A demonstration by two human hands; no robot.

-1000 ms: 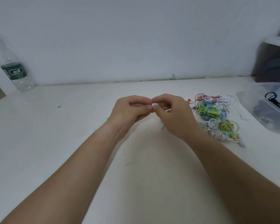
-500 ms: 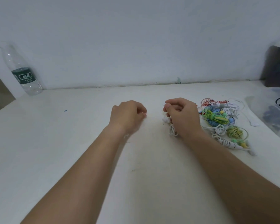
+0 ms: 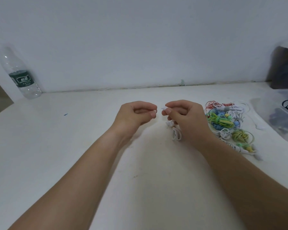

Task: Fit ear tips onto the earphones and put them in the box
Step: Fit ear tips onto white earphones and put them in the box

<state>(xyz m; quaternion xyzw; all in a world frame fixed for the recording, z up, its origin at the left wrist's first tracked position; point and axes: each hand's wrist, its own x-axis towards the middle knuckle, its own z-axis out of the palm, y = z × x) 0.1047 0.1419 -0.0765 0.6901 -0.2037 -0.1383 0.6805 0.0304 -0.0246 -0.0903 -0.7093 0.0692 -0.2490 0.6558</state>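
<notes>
My right hand point(image 3: 188, 118) pinches a white earbud point(image 3: 163, 108) between thumb and forefinger. That earphone's coiled white cable point(image 3: 176, 133) hangs below the hand down to the table. My left hand point(image 3: 135, 116) is curled a short gap to the left, thumb and forefinger pressed together on a tiny pale piece that looks like an ear tip; it is too small to make out clearly. A heap of coiled earphones point(image 3: 223, 121) in white, green, blue and red lies just right of my right hand. The clear plastic box point(image 3: 273, 113) stands at the right edge.
A clear water bottle point(image 3: 22, 77) with a green label stands at the back left against the wall. A dark object point(image 3: 283, 67) sits at the back right behind the box. The white table point(image 3: 73, 138) ends at the wall.
One second ago the hands met at the fingertips. They then drew apart, and now the gap has narrowed again with the earbud raised toward my left hand.
</notes>
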